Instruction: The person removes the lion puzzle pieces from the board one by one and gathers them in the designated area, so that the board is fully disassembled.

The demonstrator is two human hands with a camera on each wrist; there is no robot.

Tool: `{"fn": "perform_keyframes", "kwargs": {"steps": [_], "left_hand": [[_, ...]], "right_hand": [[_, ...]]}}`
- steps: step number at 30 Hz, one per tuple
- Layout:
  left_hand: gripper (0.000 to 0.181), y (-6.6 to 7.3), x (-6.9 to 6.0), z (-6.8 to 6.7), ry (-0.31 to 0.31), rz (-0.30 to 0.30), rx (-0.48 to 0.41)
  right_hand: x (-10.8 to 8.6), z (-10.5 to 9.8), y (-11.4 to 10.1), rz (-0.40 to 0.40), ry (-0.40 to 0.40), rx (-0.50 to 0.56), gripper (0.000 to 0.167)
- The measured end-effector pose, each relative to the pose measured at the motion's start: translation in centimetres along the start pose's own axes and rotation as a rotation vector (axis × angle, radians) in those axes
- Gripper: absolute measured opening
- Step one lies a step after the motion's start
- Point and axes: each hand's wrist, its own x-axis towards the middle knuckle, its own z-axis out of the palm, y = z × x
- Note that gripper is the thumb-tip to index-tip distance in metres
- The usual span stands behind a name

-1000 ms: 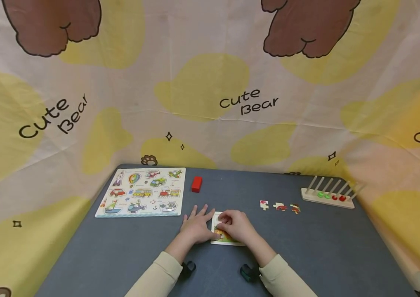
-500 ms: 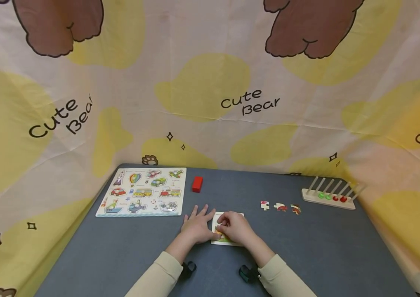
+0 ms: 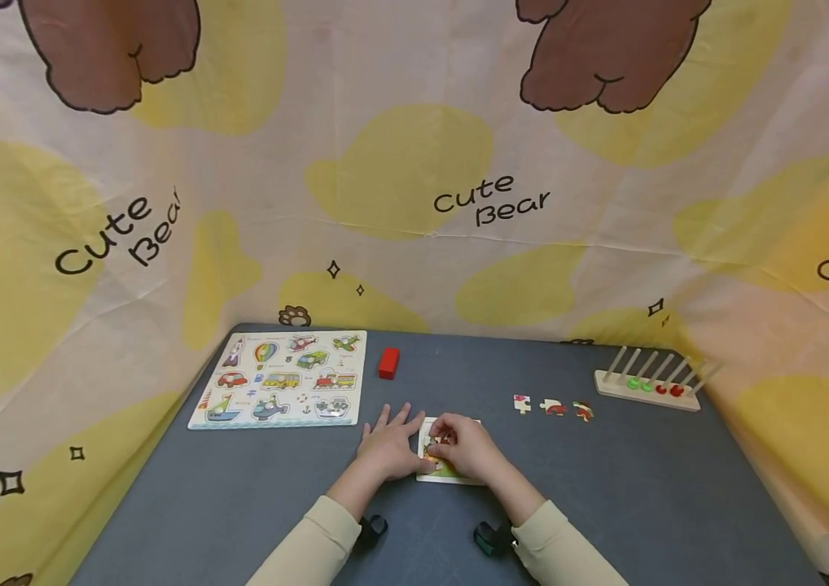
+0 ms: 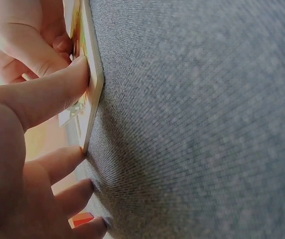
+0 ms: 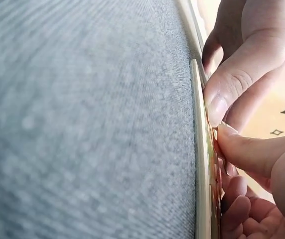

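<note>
Puzzle board [image 3: 445, 470] flat on desk [image 3: 649, 480]. Left hand [image 3: 389, 450]: fingers spread, thumb on near left corner, index at far one. Right hand [image 3: 471, 448]: fingers curled over board; cannot tell if pinching anything.

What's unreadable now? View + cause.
Whatever the right hand may pinch: head view, hidden by its curled fingers.
Much of the small puzzle board: head view, behind the right hand.
Fine print on the picture board: head view, too small.
Tops of the bear prints: head view, cut by the top edge.
</note>
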Motion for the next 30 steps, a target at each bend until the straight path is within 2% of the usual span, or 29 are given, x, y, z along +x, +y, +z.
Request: {"fn": "perform_keyframes", "kwargs": {"steps": [13,24,30], "left_hand": [[0.088,-0.17,0.16,0.17,0.004,0.011,-0.003],[0.089,-0.12,0.09,-0.02,0.006,0.014,-0.002],[0.088,-0.14,0.00,-0.03,0.011,0.023,-0.003]], "right_hand": [[-0.44,-0.25,0.12,0.005,-0.001,0.132,0.011],[-0.42,-0.54,0.47,-0.027,-0.024,0.134,0.007],[-0.31,-0.80,0.47,-0.004,-0.033,0.155,0.009]]}}
